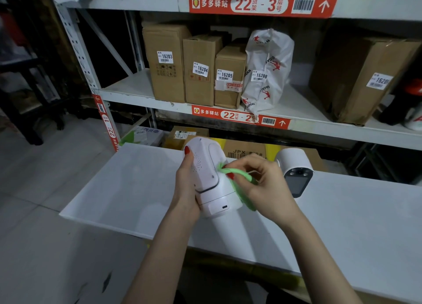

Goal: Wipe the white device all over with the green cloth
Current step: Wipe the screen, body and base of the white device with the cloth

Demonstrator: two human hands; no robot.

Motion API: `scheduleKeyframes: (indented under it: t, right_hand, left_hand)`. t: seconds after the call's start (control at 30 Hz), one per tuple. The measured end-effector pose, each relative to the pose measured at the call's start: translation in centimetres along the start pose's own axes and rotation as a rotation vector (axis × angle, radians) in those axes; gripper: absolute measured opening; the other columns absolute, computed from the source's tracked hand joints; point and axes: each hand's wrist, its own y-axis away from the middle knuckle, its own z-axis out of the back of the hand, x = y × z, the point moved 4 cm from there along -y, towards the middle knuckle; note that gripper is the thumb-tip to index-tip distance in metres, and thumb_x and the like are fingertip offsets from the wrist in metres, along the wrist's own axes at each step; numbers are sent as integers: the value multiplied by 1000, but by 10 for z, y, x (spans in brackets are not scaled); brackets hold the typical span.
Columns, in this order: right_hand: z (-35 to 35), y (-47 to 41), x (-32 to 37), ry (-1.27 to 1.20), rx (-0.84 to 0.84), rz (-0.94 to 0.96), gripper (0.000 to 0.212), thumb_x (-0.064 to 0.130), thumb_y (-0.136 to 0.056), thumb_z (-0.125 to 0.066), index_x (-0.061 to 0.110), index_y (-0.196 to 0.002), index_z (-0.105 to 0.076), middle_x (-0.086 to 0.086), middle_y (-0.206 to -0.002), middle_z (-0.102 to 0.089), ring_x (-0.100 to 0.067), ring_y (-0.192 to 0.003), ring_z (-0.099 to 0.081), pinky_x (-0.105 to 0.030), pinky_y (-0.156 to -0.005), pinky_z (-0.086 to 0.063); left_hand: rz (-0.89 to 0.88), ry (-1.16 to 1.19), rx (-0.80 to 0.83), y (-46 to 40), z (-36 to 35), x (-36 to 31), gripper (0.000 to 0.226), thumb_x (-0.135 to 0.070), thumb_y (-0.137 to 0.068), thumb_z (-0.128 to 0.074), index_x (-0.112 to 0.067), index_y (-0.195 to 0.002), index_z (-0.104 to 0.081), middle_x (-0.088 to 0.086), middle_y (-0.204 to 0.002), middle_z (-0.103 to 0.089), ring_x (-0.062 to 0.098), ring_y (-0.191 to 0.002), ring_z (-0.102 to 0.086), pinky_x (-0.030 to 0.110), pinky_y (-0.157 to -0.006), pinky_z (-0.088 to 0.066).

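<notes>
- White device (209,178) held in the air just above the white table (342,212), tilted, speaker-holed back toward the camera, round base lower right
- Left hand (187,189) grips it from the left side, thumb lying up along the shell, the other fingers wrapped behind and out of sight
- Right hand (262,185) pinches a bunched green cloth (237,178) and presses it to the device's right flank, near the neck joint
- Looks like a hard, smooth plastic shell: stiff, likely light, probably slick under dry fingers
- Head appears to swivel on the base, so best held by the base or across both parts, not by the head alone
- Cloth is soft and limp; part of it hangs down past the base
- A second white device (294,169) with a dark lens face lies on the table, right of the hands, apart from them
</notes>
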Motion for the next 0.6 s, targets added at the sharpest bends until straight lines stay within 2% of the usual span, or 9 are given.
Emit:
scheduleKeyframes:
  t: [0.1, 0.2, 0.27, 0.37, 0.53, 0.6]
  right_hand:
    - [3, -3, -7, 51, -109, -20, 24, 2, -83, -68, 24, -87, -73, 3, -91, -70, -12, -83, -64, -32, -77, -52]
    - [4, -3, -8, 43, -129, -29, 23, 3, -82, -69, 25, -88, -73, 4, -90, -70, -11, -83, -63, -33, -77, -52]
    - [3, -2, -5, 13, -118, -3, 25, 2, -83, -69, 25, -90, -73, 4, -92, -69, -12, -85, -64, -32, -78, -53]
    - [3, -2, -3, 3, -145, 15, 26, 1, -84, -68, 24, -96, -73, 5, -94, -69, -10, -88, -64, -26, -80, -52]
    - [7, -3, -11, 190, -230, -37, 25, 2, -85, -65, 19, -103, -73, 4, -98, -68, -9, -90, -60, -24, -81, -49]
    - [8, -3, -12, 217, -216, -67, 24, 2, -85, -64, 17, -102, -74, 4, -97, -68, -3, -87, -58, -17, -79, -47]
  left_hand:
    - [5, 24, 12, -1, -1, 0, 50, -58, -95, -46, -20, -121, -64, 12, -96, -73, 31, -84, -68, 40, -70, -55]
    - [9, 30, 32, -2, -1, 2, 47, -57, -96, -46, -20, -115, -67, 10, -87, -75, 29, -78, -69, 39, -68, -55]
    - [17, 22, 42, -2, -1, 2, 45, -56, -96, -46, -20, -111, -68, 9, -82, -75, 28, -76, -69, 39, -69, -55]
    - [32, -18, 75, -3, -3, 3, 46, -56, -95, -47, -19, -112, -68, 11, -86, -74, 31, -80, -68, 45, -79, -55]
    - [40, -37, 93, -2, -3, 6, 44, -55, -93, -49, -20, -111, -68, 10, -90, -74, 31, -83, -68, 47, -81, -55]
    - [32, -28, 93, -2, -3, 5, 43, -55, -93, -48, -20, -109, -68, 10, -89, -74, 30, -83, -68, 47, -82, -55]
